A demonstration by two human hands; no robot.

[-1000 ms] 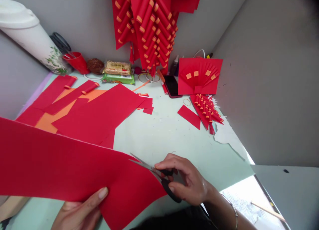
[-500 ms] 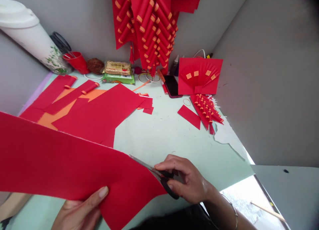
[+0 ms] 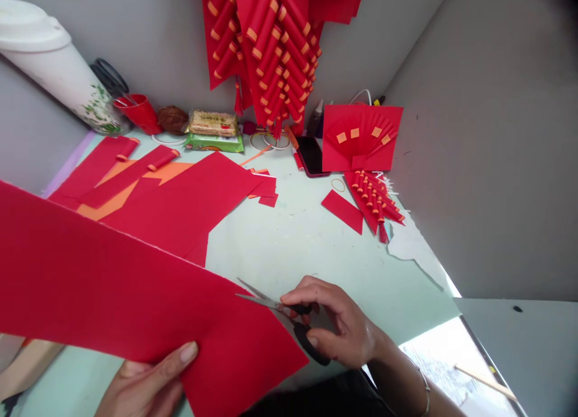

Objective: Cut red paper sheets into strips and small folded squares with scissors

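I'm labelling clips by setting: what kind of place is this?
Probably a desk set up for paper crafts, perhaps in a cubicle: scissors at a large red sheet, finished-looking paper firecracker hangings on the grey partition, and cut paper pieces across the tabletop.

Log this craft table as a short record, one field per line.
Left hand: thumb of the left hand on top of the large red paper sheet, near its lower edge
Right hand: the right hand holds black-handled scissors
Blades: parted, at the sheet's upper edge
Table, left: red paper pieces over orange paper
Table, back: white lidded cup, red cup, smartphone
Table, right: red panel with a pleated fan, small firecracker ornament
Against wall: large firecracker ornament
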